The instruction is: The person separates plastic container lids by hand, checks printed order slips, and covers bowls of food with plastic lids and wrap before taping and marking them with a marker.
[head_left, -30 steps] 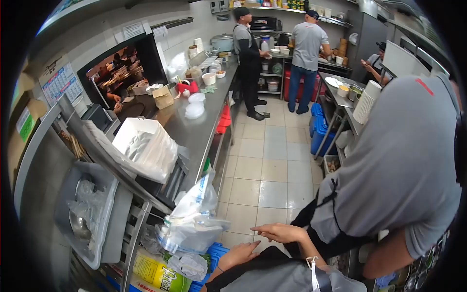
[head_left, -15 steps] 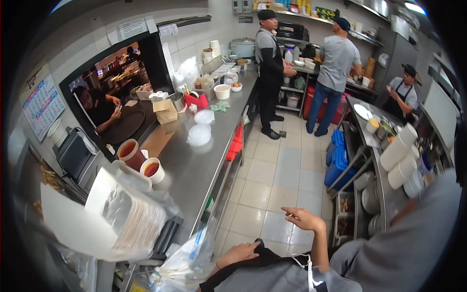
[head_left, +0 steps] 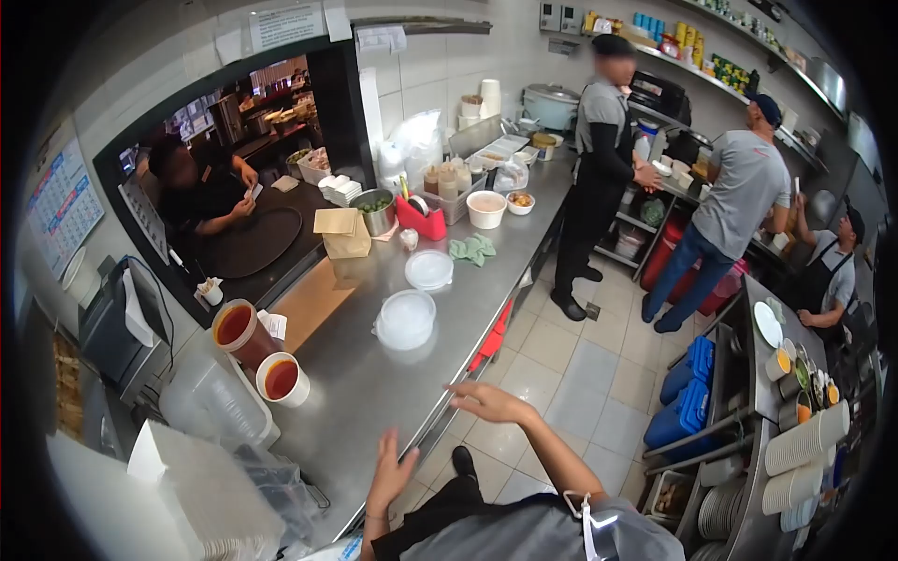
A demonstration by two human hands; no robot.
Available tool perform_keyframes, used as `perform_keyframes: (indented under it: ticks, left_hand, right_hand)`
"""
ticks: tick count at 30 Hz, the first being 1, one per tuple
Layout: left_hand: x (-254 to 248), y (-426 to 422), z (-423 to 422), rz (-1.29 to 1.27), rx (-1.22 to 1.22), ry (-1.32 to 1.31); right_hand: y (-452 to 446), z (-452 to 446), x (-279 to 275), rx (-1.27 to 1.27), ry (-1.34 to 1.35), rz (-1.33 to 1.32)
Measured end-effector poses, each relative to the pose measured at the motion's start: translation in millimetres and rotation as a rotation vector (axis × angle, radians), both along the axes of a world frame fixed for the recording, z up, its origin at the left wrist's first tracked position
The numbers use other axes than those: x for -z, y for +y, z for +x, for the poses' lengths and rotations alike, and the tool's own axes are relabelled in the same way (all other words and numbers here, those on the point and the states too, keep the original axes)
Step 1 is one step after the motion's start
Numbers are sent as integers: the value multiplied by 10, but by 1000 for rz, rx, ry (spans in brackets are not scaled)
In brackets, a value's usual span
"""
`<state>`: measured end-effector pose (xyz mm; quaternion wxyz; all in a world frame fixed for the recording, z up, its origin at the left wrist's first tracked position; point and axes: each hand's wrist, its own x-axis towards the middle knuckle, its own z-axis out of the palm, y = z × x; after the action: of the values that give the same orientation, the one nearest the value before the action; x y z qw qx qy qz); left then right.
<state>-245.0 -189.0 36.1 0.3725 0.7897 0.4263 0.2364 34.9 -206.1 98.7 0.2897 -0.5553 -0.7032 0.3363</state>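
Note:
My left hand [head_left: 389, 475] is raised by the front edge of the steel counter [head_left: 351, 411], fingers apart and holding nothing. Farther right, my right hand [head_left: 490, 403] reaches over the counter's edge, its fingers stretched out and nothing in them. Nearest ahead of both hands on the counter are a round translucent plastic lid or shallow container [head_left: 406, 321] and a second one [head_left: 429, 270] behind it. To the left stand a white cup of red sauce [head_left: 282, 379] and a taller clear container of red liquid [head_left: 241, 334].
A brown paper bag [head_left: 344, 236], a red holder [head_left: 421, 220], a green cloth [head_left: 472, 250] and a white tub [head_left: 486, 209] stand farther back. Stacked white containers [head_left: 201, 491] sit at lower left. Several people work nearby, one beyond the pass window. Blue bins [head_left: 678, 411] line the right side.
Both hands have risen and moved toward the counter; the left has left the dark apron. My view has turned left and come closer to the counter.

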Motion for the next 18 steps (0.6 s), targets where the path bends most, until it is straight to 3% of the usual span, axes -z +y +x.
perform_keyframes:
  ticks: [3, 6, 9, 10, 13, 18]
  left_hand:
    - [277, 641, 260, -77, -197, -70]
    - [412, 1181, 598, 85, -253, -27]
    - [431, 1575, 934, -28, -271, -105]
    - [433, 1680, 1012, -28, -277, -122]
    - [467, 1944, 1288, -3, -333, -167]
    - [564, 2247, 1628, 56, -521, -173]
  right_hand:
    - [574, 271, 111, 86, 79, 18]
    - [1097, 526, 266, 176, 126, 0]
    - [1581, 787, 542, 303, 141, 27]
    - [1739, 876, 592, 339, 158, -91]
    - [2060, 1000, 597, 168, -249, 289]
    - [2643, 1094, 676, -300, -540, 399]
